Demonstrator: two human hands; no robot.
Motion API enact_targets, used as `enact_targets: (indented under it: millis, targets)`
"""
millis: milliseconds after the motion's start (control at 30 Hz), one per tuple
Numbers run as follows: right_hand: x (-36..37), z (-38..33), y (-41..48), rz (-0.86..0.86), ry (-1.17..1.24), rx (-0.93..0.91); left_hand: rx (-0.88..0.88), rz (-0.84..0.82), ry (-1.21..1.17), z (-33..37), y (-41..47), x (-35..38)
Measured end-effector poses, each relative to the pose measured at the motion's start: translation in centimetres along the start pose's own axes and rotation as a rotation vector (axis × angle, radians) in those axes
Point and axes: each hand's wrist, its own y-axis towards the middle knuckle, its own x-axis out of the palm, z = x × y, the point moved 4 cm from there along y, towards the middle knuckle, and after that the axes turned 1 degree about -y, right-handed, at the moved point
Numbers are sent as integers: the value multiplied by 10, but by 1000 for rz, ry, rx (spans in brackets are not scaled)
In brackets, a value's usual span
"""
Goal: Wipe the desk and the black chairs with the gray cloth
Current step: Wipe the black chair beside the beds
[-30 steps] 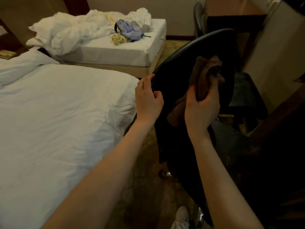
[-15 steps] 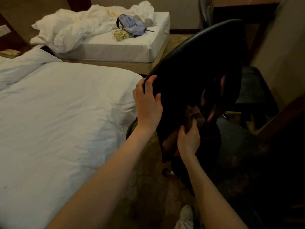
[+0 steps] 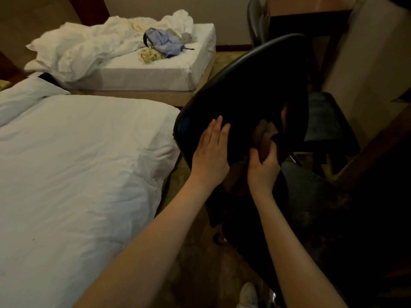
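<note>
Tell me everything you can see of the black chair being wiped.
The chair is a glossy black curved shell with a paler rim, tilted, beside the white bed. The left hand rests flat on its back near the left edge; the right hand grips the cloth against its lower right part. Seat and base are mostly lost in shadow.

Bed (image 3: 66, 174) left of chair (image 3: 244, 96), second bed (image 3: 144, 74) behind, shoe (image 3: 248, 294) on floor below

Left hand (image 3: 210, 152) and right hand (image 3: 263, 167) bare, forearms bare to frame edge; one white shoe (image 3: 248, 294) worn
</note>
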Motion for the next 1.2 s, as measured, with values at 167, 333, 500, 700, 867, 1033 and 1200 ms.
enact_targets:
  millis: [167,333,500,700,867,1033,1200]
  targets:
    - [34,-38,24,-100,-146,-259,-68,-17,-78,-4,11,6]
    - [42,-10,29,-46,-137,-201,-64,-24,-130,-8,10,7]
    - [29,52,30,-19,-108,89,-36,-85,-53,-10,6,9]
    - [17,88,29,-97,-270,266,-37,-98,28,-6,10,12]
    - [-4,52,34,-42,-128,195,-35,-198,183,15,20,7]
    - [7,-25,73,-54,-41,-103,-38,-144,85,25,63,6]
    - [29,-5,88,-68,-99,-88,-73,-68,-17,20,70,7]
